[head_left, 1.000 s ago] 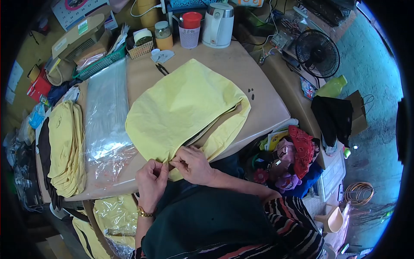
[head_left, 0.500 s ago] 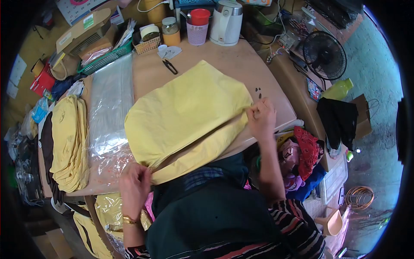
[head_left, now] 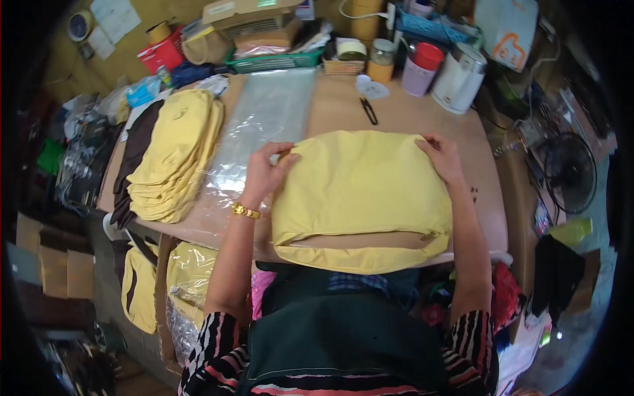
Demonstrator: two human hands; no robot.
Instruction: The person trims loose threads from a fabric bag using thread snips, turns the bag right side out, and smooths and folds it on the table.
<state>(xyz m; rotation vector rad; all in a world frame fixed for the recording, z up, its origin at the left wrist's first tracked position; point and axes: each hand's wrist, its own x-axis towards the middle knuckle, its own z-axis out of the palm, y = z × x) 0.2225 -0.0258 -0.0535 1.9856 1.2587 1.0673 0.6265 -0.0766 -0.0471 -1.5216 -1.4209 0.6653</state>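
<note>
A yellow fabric shoulder bag (head_left: 363, 185) lies flat in front of me, its strap (head_left: 360, 259) toward the table's front edge with a slit-like gap above it. My left hand (head_left: 267, 168) pinches the far left corner, thumb and fingers closed on the cloth. At the far right corner, my right hand (head_left: 444, 157) grips the fabric in the same way. Left of the bag lies a stack of clear plastic sleeves (head_left: 267, 125). Farther left is a pile of folded yellow cloth pieces (head_left: 175, 158) with dark brown cloth (head_left: 140, 148) beside it.
Black thread snips (head_left: 369, 111) lie beyond the bag on the table (head_left: 337, 99). Along the back stand a green basket (head_left: 274, 63), a jar (head_left: 381, 61), a red-lidded container (head_left: 421, 69) and a white kettle (head_left: 460, 79). A black fan (head_left: 569, 171) stands at right.
Both hands have moved from the strap side to the bag's far corners. The bag has been turned straighter, its strap now along the near edge. The camera view has shifted left.
</note>
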